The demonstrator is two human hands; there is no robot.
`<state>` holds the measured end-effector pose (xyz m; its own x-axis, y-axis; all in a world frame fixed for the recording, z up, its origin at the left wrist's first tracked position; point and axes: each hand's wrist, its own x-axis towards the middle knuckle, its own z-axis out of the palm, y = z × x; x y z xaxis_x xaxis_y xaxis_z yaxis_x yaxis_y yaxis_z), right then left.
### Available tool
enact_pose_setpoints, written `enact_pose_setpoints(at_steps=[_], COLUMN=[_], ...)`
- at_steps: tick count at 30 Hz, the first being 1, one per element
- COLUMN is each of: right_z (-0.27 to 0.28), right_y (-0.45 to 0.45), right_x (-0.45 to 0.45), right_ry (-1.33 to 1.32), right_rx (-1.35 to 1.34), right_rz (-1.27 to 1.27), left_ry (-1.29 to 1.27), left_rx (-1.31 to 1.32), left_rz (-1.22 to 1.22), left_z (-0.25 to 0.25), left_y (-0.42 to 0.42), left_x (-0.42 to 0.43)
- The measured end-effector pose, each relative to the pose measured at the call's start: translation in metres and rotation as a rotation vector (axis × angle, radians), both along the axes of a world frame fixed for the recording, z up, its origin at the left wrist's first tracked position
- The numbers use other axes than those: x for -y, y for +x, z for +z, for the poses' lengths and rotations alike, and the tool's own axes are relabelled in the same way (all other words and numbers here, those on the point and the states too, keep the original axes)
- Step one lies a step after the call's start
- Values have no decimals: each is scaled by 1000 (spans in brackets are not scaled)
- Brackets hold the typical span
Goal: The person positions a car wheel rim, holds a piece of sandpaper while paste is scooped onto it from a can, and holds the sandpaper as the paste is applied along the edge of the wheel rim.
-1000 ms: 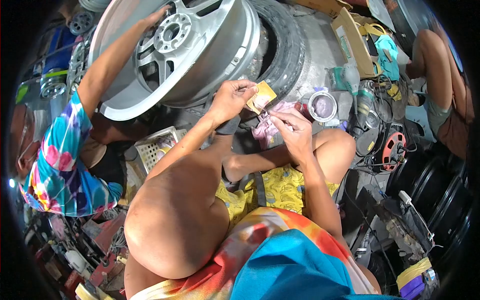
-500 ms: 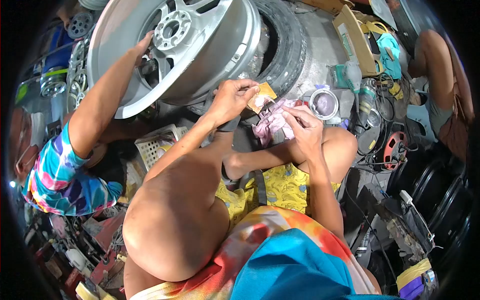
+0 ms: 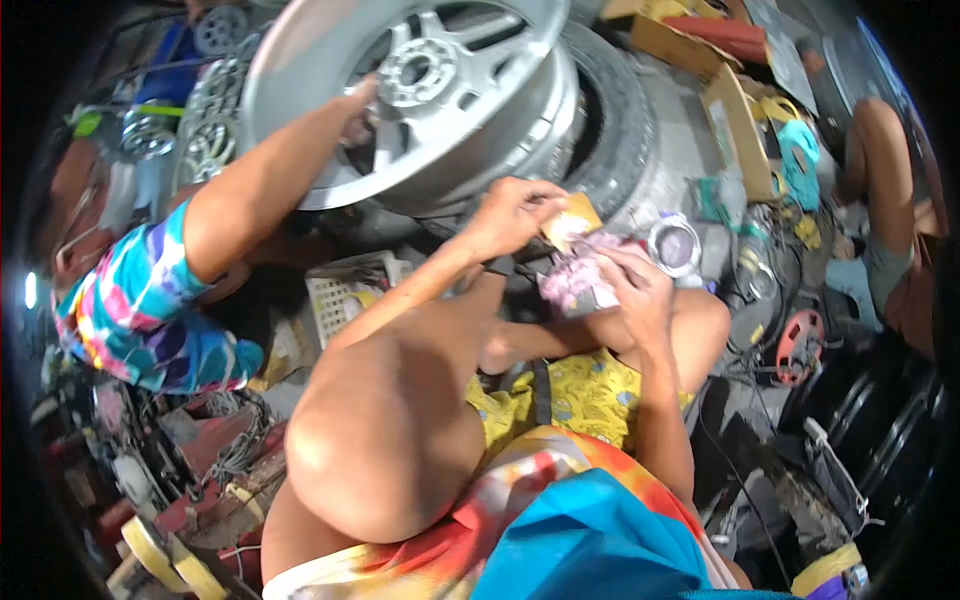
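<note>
A small yellow-brown square with a pale pinkish smear on its face is pinched in my left hand. Just right of it, my right hand has its fingers pressed together; what they hold is too small and blurred to name. Pink crumpled cloth lies under and between both hands. An open round can with greyish-purple contents stands beyond my right hand. Past my left hand, a big silver wheel rim leans tilted by a black tyre.
At the left, a co-worker's arm reaches onto the rim. A white basket sits left of my leg. Cables, a red reel and a cardboard box lie at the right. Another person's bent leg shows at far right.
The whole view has shifted, so the scene sits further right. The co-worker's hand has come down from the upper spokes to the rim's lower left side. Both my hands remain near the square.
</note>
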<state>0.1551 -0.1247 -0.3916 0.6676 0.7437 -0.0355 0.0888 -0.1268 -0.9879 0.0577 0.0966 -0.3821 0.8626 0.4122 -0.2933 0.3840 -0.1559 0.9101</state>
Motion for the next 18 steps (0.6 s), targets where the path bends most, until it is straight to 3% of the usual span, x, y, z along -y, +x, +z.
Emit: enact_pose_setpoints(at_steps=[2,7,14,18], right_z=[-6,-10,-1,11], right_y=[3,-15,-35,-45], right_x=[4,-3,-8,-6], right_ry=[62,83,92,88], right_rx=[-217,-285,-450,-472], right_rz=[-111,-189,-161,-21], left_ry=[54,-231,-168,-21], left_rx=[96,87,105,156], left_rz=[8,76,75,44], left_z=[0,30,38,35], left_y=[-3,-5,-18,-21], left_x=[-2,4,2,1])
